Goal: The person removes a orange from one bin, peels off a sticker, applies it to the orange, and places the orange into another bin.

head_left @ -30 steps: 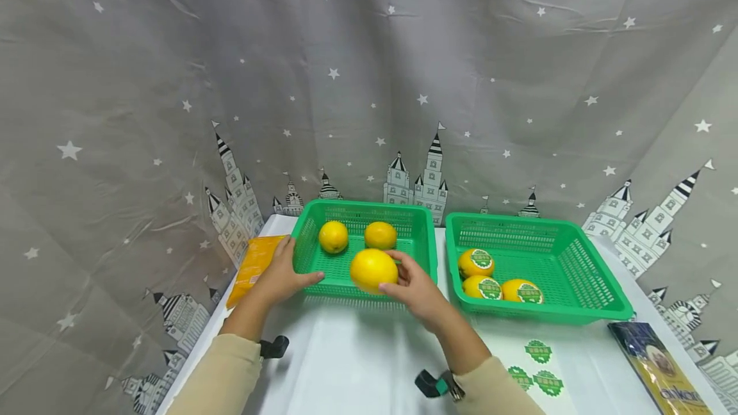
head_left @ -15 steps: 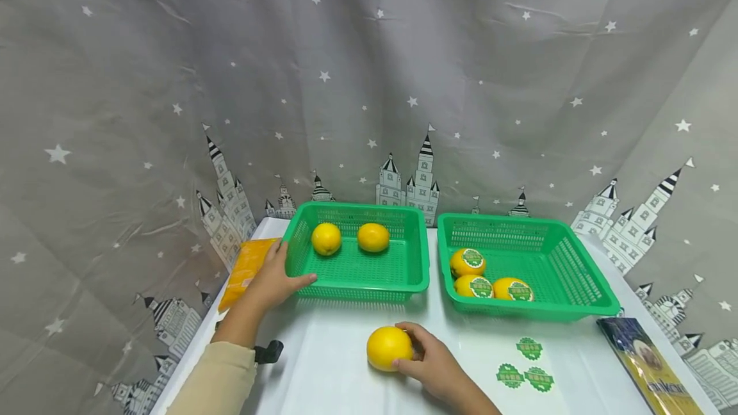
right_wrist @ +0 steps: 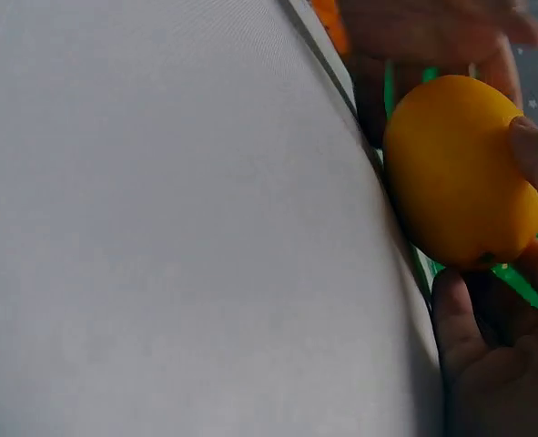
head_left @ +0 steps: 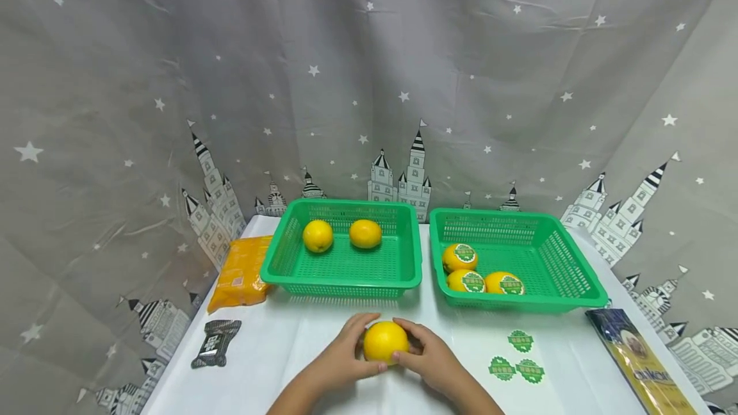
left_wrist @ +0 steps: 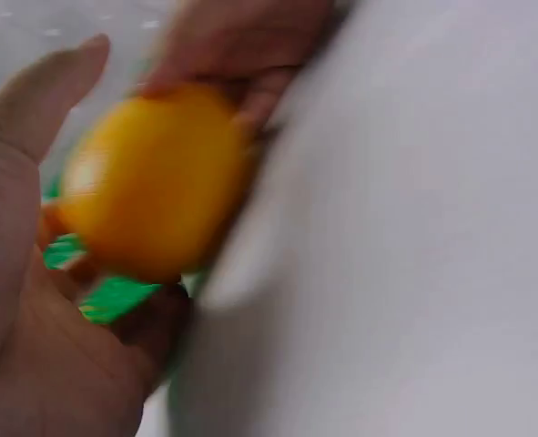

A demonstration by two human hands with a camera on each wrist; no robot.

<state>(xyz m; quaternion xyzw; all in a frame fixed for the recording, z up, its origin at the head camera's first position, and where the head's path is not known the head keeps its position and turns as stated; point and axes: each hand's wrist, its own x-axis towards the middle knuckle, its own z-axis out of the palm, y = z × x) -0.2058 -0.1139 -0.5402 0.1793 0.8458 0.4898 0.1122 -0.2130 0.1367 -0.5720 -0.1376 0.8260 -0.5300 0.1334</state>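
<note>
Gripping a yellow fruit [head_left: 385, 342] with the right hand [head_left: 434, 358], curled round its right side with the thumb on the near face and fingers round the far face. Cupping loosely about its left side with the left hand [head_left: 344, 356], partly spread, with the thumb clear of the skin in the left wrist view; too blurred there to tell whether touching with the fingers. Holding the fruit directly between both palms, over the near middle of the white table [head_left: 277, 332]; can't tell whether resting on it or just above.

By judgement, at the step of steadying the fruit between two hands. Next, probably calling for a firm left-hand hold, so as to free the right for the green stickers [head_left: 521, 341], nearby on the right.

Farther out: two plain fruits [head_left: 366, 234] in the left basket [head_left: 323, 268], three stickered fruits [head_left: 459, 257] in the right basket [head_left: 539, 268]. To the left, an orange packet [head_left: 239, 274] beside the left basket, and nearer, a black packet [head_left: 214, 343]. At right, a long printed pack [head_left: 642, 364].
</note>
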